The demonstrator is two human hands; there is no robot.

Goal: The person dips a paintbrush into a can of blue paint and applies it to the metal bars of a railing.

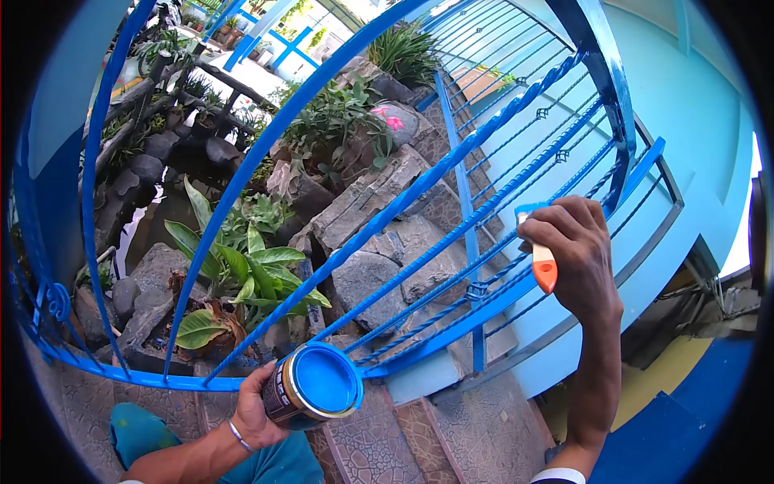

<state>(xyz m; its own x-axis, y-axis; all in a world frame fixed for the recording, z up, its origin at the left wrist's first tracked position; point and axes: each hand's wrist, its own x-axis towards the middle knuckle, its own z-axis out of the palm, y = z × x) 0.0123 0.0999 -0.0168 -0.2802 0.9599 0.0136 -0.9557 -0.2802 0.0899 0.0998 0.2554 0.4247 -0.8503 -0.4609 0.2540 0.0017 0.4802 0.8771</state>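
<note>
My left hand (255, 407) is wrapped round a paint can (289, 397) at the lower middle, its open top showing bright blue paint. A light band circles that wrist. At the right, my right hand (571, 246) grips a paintbrush (544, 264) with a white and orange handle. Blue-coated bristles point up and left, right at the twisted bars of the blue metal railing (476, 208). Some of these bars are coated bright blue, while parts of others look darker. The can is close to the railing's curved bottom rail.
Beyond the railing lie a rock garden with stones (367, 282), leafy plants (250, 270) and dark water (173, 218). Stone-patterned steps (375, 444) run below. A light blue wall (685, 105) rises at the right, and my knee (141, 427) shows at the lower left.
</note>
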